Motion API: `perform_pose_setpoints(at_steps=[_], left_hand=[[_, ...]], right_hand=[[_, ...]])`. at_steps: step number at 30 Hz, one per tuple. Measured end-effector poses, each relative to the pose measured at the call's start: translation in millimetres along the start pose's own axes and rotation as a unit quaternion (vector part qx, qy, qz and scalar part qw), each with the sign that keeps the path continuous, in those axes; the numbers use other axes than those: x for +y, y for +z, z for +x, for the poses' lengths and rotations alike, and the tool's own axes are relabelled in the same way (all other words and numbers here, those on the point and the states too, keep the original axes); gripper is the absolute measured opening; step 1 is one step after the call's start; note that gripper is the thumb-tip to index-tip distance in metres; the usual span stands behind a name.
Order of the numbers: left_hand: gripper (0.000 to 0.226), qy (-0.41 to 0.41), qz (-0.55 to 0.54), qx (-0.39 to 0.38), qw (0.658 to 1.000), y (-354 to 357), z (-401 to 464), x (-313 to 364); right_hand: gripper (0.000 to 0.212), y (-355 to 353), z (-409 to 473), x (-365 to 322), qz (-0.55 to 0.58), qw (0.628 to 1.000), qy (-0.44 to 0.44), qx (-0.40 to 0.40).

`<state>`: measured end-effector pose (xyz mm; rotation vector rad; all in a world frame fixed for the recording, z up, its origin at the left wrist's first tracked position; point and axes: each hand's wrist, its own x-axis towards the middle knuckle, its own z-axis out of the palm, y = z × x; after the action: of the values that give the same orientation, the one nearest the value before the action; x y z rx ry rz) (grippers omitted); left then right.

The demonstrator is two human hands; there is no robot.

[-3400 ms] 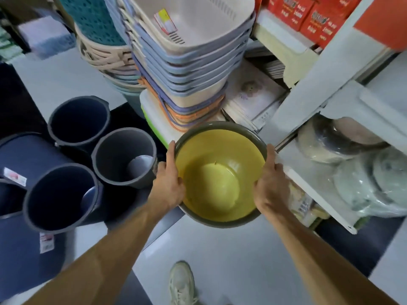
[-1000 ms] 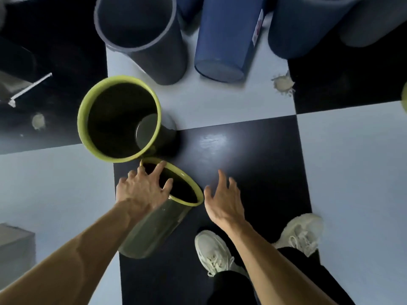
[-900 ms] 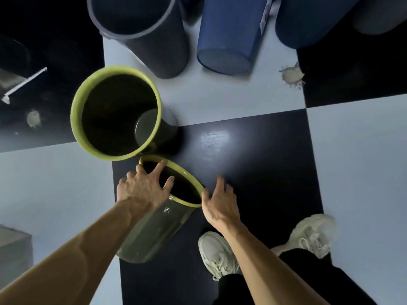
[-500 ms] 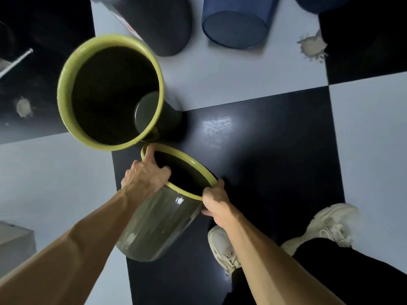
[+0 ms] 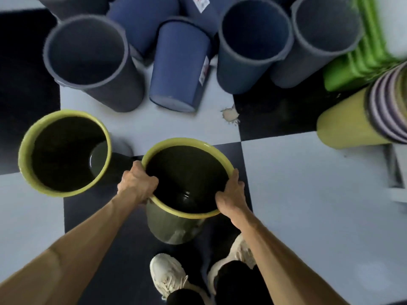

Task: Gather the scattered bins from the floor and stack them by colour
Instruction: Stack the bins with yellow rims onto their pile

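I hold a dark olive bin with a yellow-green rim upright and off the floor, in the middle of the view. My left hand grips its rim on the left, my right hand grips the rim on the right. A second bin of the same colours stands upright on the floor just to the left, mouth open. Behind them are several grey bins and a blue bin lying tipped over.
A yellow stack of bins with striped rims lies at the right, with green plastic ware behind it. The floor is black and white tiles. My two shoes are directly below the held bin.
The olive bin lay tilted on the floor with my hands closing on its rim; now it is lifted and turned upright. The view has swung up, showing more grey and blue bins.
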<state>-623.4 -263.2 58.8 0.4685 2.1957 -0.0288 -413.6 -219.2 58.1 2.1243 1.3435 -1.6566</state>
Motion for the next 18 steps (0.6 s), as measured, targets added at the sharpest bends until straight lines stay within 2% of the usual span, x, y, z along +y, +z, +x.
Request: perform_pose_setpoints(at_steps=[2, 5, 10, 15, 18], left_hand=[[0.031, 0.016, -0.031, -0.010, 0.999, -5.5, -30.6, 39.9], [0.030, 0.046, -0.075, 0.016, 0.996, -13.2, -79.6, 99.7], [0.043, 0.125, -0.169, 0.110, 0.971, -26.5, -164.4, 205.5], [0.068, 0.249, -0.215, 0.142, 0.934, -27.5, -226.9, 300.3], [0.078, 0.337, -0.227, 0.141, 0.903, -20.9, -253.5, 352.0]], right_hand=[[0.085, -46.3, -15.6, -15.1, 0.012, 0.998, -0.032, 0.044], [0.081, -111.6, -43.3, -37.4, 0.033, 0.990, -0.079, 0.114], [0.089, -221.0, -78.2, -66.2, 0.066, 0.963, -0.139, 0.221], [0.095, -322.8, -100.7, -80.4, 0.092, 0.928, -0.189, 0.306], [0.096, -378.3, -105.3, -79.6, 0.094, 0.894, -0.228, 0.374]])
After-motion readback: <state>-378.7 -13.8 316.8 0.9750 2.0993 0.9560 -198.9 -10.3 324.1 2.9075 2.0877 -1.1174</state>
